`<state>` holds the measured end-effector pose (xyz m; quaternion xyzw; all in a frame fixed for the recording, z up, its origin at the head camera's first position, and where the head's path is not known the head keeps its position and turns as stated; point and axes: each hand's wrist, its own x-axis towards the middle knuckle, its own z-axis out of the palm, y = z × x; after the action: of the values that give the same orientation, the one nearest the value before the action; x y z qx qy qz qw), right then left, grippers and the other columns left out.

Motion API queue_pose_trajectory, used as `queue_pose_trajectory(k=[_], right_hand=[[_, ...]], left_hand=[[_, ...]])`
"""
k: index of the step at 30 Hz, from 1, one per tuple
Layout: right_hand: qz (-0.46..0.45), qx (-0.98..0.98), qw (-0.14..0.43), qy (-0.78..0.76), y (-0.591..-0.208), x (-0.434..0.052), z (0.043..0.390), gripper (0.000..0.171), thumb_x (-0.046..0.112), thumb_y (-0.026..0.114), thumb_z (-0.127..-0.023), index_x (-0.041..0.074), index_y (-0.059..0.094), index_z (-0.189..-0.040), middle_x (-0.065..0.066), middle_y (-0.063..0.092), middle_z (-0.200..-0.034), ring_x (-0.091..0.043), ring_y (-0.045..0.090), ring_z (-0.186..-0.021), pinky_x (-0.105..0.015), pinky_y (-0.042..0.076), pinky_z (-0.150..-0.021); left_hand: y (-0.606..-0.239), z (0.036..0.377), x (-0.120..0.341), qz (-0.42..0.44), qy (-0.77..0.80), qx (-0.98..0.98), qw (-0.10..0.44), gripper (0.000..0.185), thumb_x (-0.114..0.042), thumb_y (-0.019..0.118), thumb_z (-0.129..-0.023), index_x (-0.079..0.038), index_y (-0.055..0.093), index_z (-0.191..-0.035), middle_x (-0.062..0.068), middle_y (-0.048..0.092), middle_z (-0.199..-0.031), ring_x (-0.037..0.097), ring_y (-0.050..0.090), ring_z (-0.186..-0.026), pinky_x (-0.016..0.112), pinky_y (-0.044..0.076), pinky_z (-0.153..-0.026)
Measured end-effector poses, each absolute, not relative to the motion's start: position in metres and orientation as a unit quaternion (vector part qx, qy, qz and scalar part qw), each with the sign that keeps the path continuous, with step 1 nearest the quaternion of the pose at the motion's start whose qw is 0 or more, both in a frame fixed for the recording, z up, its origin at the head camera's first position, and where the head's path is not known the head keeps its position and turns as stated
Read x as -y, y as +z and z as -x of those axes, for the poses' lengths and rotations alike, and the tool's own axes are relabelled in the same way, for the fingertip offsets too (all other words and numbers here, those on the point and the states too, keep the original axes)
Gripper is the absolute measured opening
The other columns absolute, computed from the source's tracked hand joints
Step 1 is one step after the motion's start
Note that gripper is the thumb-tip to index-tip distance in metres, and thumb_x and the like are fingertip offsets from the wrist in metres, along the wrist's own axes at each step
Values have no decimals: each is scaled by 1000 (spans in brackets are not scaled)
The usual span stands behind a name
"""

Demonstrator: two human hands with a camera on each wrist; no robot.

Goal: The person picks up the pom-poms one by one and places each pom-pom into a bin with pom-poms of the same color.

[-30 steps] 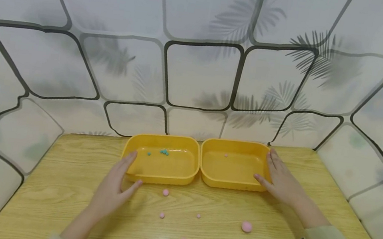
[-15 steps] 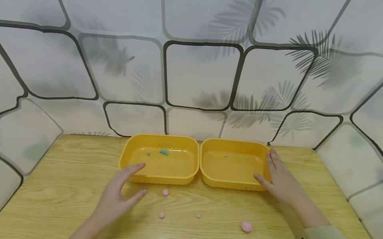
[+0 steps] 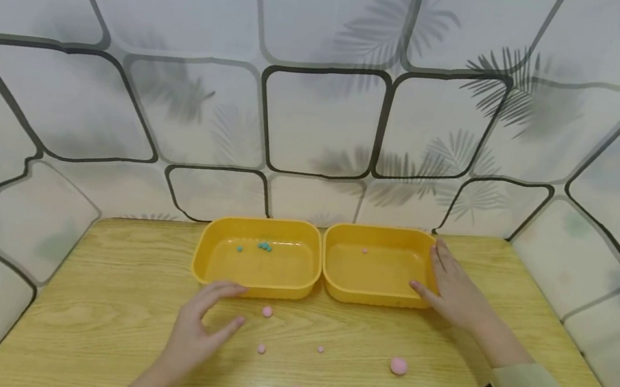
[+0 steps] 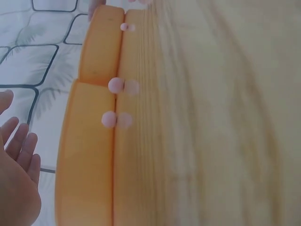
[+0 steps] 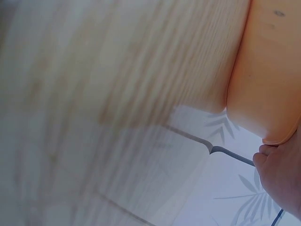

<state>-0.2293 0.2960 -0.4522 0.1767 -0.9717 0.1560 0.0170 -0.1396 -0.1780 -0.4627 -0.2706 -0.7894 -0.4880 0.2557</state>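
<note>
Altogether two yellow trays [image 3: 254, 278], five pink balls [image 3: 398, 365], both hands [image 3: 197, 332] spread

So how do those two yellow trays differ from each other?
The left tray holds a few small teal beads, while the right tray holds only one tiny pink bead. The right hand rests against the right tray's outer side; the left hand hovers just in front of the left tray, apparently not touching it. Both are the same yellow, rounded rectangular shape, set side by side on the wooden table.
</note>
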Motion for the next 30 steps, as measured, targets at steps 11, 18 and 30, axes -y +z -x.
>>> queue_pose_trajectory(k=[11,18,30], right_hand=[[-171,972,13,163,-449,-295,227,100,54,54,-108,-16,8,-163,-32,-6,-175,-54,7,-161,-68,19,-129],[-172,971,19,163,-451,-295,228,99,53,54,-108,-16,8,-163,-34,-3,-174,-54,7,-161,-68,19,-129],[-170,973,15,157,-453,-297,230,99,54,52,-109,-16,7,-163,-34,-3,-174,-53,6,-162,-67,17,-130]], left_hand=[[-476,142,167,245,-539,781,199,32,14,79,-83,3,75,-114,20,76,-109,0,67,-107,10,52,-100],[-485,145,160,176,-578,784,146,27,13,76,-87,3,76,-113,22,78,-110,1,71,-103,12,55,-98],[-494,153,149,48,-600,794,81,27,6,82,-86,3,78,-112,20,80,-113,1,73,-101,14,58,-94]])
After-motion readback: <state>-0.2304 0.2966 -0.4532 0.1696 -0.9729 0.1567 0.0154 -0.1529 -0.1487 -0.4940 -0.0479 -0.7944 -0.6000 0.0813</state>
